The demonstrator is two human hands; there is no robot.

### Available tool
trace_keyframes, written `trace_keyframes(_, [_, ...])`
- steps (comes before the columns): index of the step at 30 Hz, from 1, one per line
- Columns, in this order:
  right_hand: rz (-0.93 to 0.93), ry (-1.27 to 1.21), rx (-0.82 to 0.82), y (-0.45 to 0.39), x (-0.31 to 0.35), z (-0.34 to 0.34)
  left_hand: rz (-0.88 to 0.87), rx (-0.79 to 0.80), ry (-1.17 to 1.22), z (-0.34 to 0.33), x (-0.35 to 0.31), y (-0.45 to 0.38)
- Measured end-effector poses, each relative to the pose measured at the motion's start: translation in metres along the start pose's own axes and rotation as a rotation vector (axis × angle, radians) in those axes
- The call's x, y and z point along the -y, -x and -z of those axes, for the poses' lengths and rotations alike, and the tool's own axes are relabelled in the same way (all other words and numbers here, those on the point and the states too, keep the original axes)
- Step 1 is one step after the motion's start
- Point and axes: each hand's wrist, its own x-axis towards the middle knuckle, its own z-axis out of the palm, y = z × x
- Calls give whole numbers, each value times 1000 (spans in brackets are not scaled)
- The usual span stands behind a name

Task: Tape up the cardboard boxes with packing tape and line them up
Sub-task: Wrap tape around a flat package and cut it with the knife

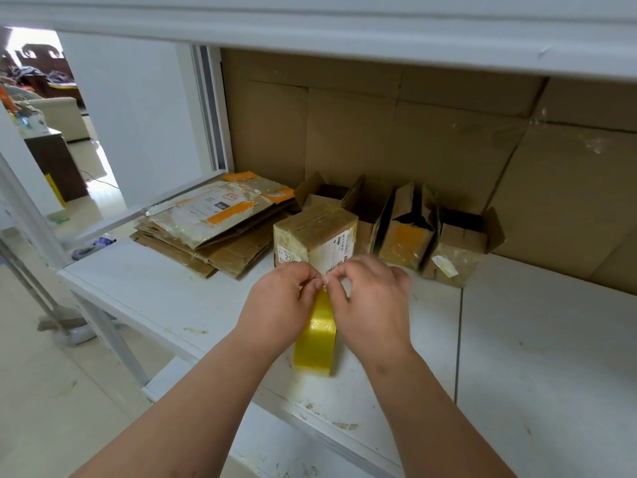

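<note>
Hands: my left hand (282, 301) and right hand (370, 301) both pinch the tape roll (315, 336) between them; its end could tear or restick.

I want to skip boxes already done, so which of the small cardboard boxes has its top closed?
The box nearest the hands, front left of the group, top flaps shut under tape. The others behind and right have flaps standing open.

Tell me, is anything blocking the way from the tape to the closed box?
Nothing visible does. Both hands, left and right, pinch the top of the yellow packing tape roll, and the closed brown cardboard box sits directly behind them on the white table, with no object between.
</note>
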Motion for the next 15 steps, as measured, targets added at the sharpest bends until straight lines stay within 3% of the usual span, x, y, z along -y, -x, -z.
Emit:
trace_keyframes(3, [-51,-6,25,8,2,0,36,-4,12,-1,-4,0])
trace_keyframes(7, [-345,-152,265,10,3,15,168,-93,91,0,-6,1])
trace_keyframes(10, [-467,-409,442,14,4,16,269,-140,142,1,-8,0])
trace_keyframes(12, [-482,-575,457,17,2,14,330,-116,230,0,-17,-1])
trace_keyframes(15, [-503,-614,337,17,-3,23,395,-45,406,-4,-28,0])
